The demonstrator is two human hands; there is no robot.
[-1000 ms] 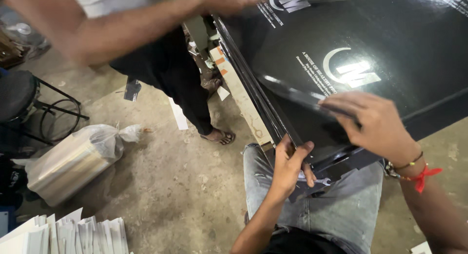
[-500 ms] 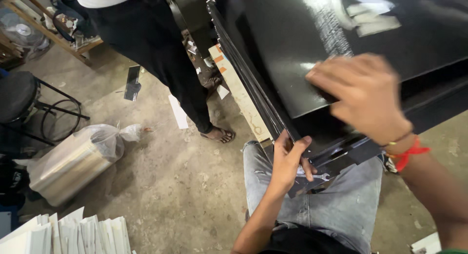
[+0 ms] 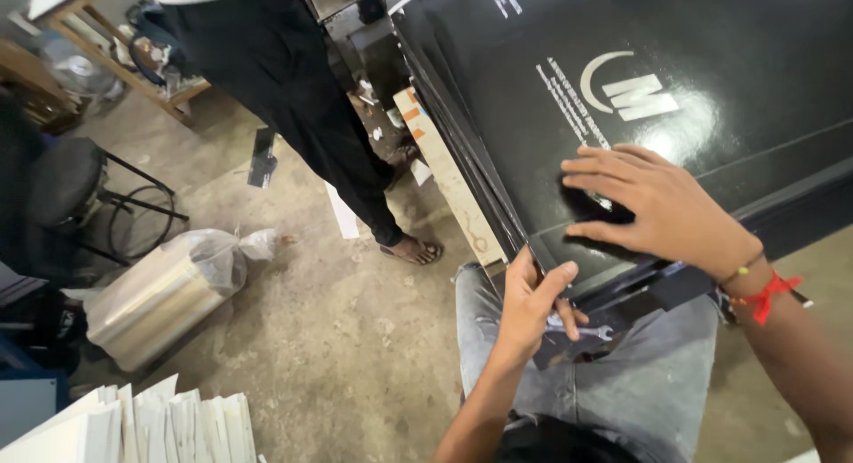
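Head view: your right hand (image 3: pixel 657 205) lies spread flat on the top glossy black printed sheet (image 3: pixel 675 90); your left hand (image 3: pixel 531 307) pinches the stack's near corner, where sheets could slip or crease

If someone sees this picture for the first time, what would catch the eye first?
Most striking is the glossy black sheet stack filling the upper right, with the right hand spread flat on top. Below it, the left hand grips the stack's near corner. At upper left, another person's dark trousers stand on the concrete floor.
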